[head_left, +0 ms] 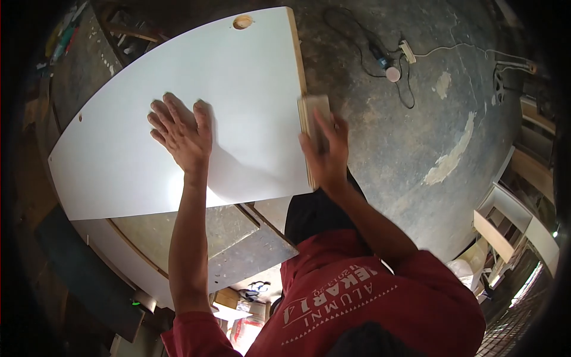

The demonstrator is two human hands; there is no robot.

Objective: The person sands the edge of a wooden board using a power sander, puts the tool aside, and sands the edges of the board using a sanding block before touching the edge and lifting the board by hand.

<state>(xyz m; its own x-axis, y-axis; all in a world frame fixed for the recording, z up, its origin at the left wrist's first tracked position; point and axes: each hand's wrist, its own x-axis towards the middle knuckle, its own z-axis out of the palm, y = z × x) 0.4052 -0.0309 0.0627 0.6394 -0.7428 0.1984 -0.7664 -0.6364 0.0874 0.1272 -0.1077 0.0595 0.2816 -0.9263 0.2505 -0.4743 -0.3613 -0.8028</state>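
A large white panel (250,77) with one curved side lies before me, its straight right edge showing bare wood. My left hand (185,134) rests flat on its white face, fingers spread and holding nothing. At the right edge, my right hand (328,152) is closed around a wooden sanding block (315,107), which is against that edge. The underside of the block is hidden. A round hole (242,22) shows bare wood near the panel's far corner.
Beyond the panel, a power tool (383,64) with a round pale end lies on the concrete floor (404,149) among cords, beside a white power strip (407,52). Wooden furniture parts (493,235) stand at the right. A worn work surface (238,256) lies beneath the panel.
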